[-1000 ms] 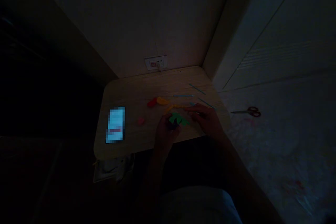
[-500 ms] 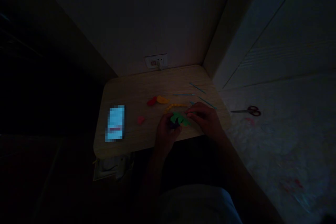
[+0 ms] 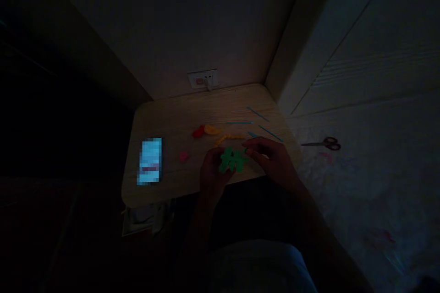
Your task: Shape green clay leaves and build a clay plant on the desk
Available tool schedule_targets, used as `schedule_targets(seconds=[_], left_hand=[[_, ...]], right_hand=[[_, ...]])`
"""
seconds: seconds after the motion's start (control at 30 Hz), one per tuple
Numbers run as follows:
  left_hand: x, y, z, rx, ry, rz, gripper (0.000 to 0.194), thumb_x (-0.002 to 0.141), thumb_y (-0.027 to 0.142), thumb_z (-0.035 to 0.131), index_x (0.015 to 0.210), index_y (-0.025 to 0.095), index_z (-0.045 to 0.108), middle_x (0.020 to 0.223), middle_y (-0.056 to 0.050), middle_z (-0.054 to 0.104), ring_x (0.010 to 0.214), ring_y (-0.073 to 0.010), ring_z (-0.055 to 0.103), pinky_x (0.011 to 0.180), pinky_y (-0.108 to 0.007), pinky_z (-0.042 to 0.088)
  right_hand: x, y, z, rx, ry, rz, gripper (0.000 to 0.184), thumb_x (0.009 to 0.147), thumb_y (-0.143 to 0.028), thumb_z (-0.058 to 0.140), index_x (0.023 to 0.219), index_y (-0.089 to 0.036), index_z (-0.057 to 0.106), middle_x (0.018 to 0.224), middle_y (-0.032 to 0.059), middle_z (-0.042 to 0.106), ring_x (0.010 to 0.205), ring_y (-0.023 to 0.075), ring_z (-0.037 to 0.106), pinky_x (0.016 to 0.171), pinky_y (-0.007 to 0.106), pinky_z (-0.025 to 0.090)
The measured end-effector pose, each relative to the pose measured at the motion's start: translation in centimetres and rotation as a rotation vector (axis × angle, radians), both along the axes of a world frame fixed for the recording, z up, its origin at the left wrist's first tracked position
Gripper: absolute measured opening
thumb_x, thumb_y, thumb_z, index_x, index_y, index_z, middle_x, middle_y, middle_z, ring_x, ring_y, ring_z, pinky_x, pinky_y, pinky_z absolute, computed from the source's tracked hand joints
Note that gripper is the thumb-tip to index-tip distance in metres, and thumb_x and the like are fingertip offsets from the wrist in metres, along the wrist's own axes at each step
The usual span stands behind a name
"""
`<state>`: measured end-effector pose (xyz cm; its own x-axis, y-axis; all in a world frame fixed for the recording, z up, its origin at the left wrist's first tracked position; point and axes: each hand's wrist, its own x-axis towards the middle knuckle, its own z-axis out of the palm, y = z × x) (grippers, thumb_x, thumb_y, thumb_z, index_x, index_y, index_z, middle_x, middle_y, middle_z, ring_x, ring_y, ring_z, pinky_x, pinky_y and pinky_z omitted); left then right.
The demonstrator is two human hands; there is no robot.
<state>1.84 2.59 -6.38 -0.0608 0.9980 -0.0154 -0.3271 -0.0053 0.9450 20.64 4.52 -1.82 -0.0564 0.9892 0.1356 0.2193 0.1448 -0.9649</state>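
Note:
A green, lobed leaf-like piece (image 3: 232,160), soft and clay-like, is held over the front of the table by my left hand (image 3: 212,171), whose fingers are closed around its left side. Just to the right, my right hand (image 3: 270,158) pinches a tiny green bit (image 3: 245,150) between thumb and fingertip, close to the leaf's edge. Whether that bit joins the leaf I cannot tell in the dim light. Behind the hands lie a yellow-orange beaded strand (image 3: 227,137), a red lump (image 3: 198,132) and a yellow lump (image 3: 211,129). A pink lump (image 3: 183,156) rests left of my left hand.
Several thin blue sticks (image 3: 239,123) lie at the table's right. A lit, blurred phone (image 3: 150,161) is on the left of the wooden table (image 3: 165,123). Scissors (image 3: 321,143) lie on the pale surface at right. A wall socket (image 3: 202,79) holds a plug.
My left hand has turned the green piece so its lobed face shows more fully, hiding the dark part seen below it before. My right hand has moved slightly, still pinching.

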Motion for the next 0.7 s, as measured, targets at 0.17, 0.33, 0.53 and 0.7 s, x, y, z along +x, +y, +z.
schedule_targets(seconds=[0.17,0.33,0.53,0.7], left_hand=[[-0.1,-0.4,0.0,-0.003,-0.002,0.037,0.052,0.06,0.018,0.093,0.106,0.026,0.071,0.1,-0.001,0.078,0.084,-0.0175,0.073,0.078,-0.029,0.059],[0.4,-0.6,-0.3,-0.019,-0.064,0.047,0.054,0.059,0.019,0.094,0.107,0.027,0.071,0.098,0.001,0.078,0.084,-0.0156,0.072,0.076,-0.026,0.059],[0.7,-0.9,-0.7,-0.001,-0.09,0.069,0.057,0.058,0.02,0.095,0.108,0.029,0.071,0.101,0.001,0.077,0.084,-0.0169,0.071,0.074,-0.027,0.059],[0.6,-1.1,-0.5,-0.016,-0.026,0.033,0.055,0.063,0.027,0.094,0.112,0.028,0.067,0.103,0.0,0.075,0.088,-0.0171,0.07,0.08,-0.03,0.058]], right_hand=[[0.0,-0.6,1.2,0.092,-0.021,0.031,0.006,0.087,-0.024,0.079,0.093,-0.023,0.081,0.083,0.0031,0.077,0.068,0.0163,0.065,0.064,0.03,0.051],[-0.3,-1.2,1.8,0.14,-0.001,0.022,0.009,0.089,-0.02,0.077,0.097,-0.023,0.081,0.084,0.0016,0.074,0.069,0.0145,0.063,0.066,0.029,0.051],[-0.6,-1.5,2.0,0.134,-0.013,0.031,0.009,0.09,-0.022,0.076,0.097,-0.024,0.081,0.088,0.0031,0.075,0.07,0.0158,0.064,0.069,0.031,0.054],[-0.8,-1.6,2.3,0.101,-0.01,0.04,0.006,0.09,-0.026,0.075,0.094,-0.024,0.08,0.089,0.0043,0.077,0.074,0.0182,0.068,0.07,0.032,0.056]])
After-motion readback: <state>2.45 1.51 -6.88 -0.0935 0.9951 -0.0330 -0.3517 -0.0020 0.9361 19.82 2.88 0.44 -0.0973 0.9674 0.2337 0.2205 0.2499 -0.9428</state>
